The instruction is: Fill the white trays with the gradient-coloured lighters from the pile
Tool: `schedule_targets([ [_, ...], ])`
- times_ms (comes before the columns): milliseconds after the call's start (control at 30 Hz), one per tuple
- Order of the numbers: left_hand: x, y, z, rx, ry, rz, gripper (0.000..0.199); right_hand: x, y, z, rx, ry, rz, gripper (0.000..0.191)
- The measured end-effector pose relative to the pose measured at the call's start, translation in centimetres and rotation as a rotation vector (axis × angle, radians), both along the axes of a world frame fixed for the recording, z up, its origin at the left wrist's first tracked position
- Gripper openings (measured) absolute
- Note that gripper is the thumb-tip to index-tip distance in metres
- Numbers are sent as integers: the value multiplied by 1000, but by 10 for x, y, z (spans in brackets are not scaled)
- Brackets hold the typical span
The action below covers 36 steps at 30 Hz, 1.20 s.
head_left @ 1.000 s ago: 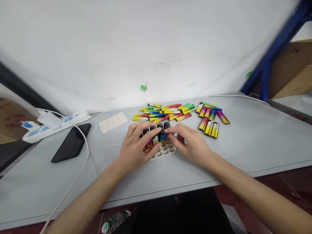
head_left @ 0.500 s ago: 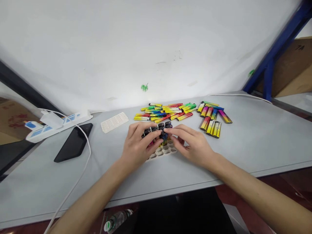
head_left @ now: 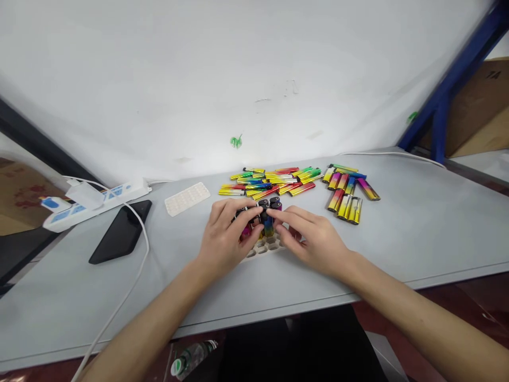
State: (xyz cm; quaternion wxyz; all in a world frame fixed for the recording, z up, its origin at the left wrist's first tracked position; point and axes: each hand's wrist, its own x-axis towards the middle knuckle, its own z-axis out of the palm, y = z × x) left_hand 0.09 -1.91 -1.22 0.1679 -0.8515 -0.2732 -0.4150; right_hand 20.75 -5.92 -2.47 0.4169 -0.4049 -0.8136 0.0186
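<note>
Blue-and-gold lighter (head_left: 269,225): upright, shiny, blue above and gold below, under a black top. At the near side of a group of black-topped lighters (head_left: 275,202), above the pale honeycomb tray (head_left: 272,243) on the grey bench (head_left: 222,302). Cannot tell if fully seated in a hole; base partly hidden. Between the fingertips of the left hand (head_left: 222,239) and right hand (head_left: 320,241), with both index fingers at the black top. Both hands curled, not clenched; firmness of either grasp impossible to tell. Compared with the earlier frame: right thumb slightly closer in to the lighter, fewer black tops in sight beside the left fingers. No visible change among the loose metallic pieces (head_left: 274,181) behind.
</note>
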Motion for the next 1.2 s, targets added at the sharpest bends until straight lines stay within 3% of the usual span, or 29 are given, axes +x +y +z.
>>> schedule_targets([
  [133,-1,-1,1,-15,20,14,35,5,0,0,-11,-13,-15,32],
  [200,-2,-1,1,-13,41,10,34,13,3,0,28,20,-93,26],
  [300,-3,-1,2,-21,51,-14,32,35,12,1,109,-2,-398,19],
  [400,-3,-1,3,-35,41,-32,32,61,18,0,136,-174,-720,24],
  [533,-4,-2,3,-51,36,-27,32,89,12,-5,146,-174,-916,30],
  [767,-4,-2,3,-61,32,-31,29,98,2,-22,87,-439,-790,27],
  [1000,-3,-3,2,-36,76,-37,37,78,0,-20,83,-439,-646,19],
  [1200,-1,-4,2,-95,105,-20,37,73,0,-16,23,-438,-678,25],
])
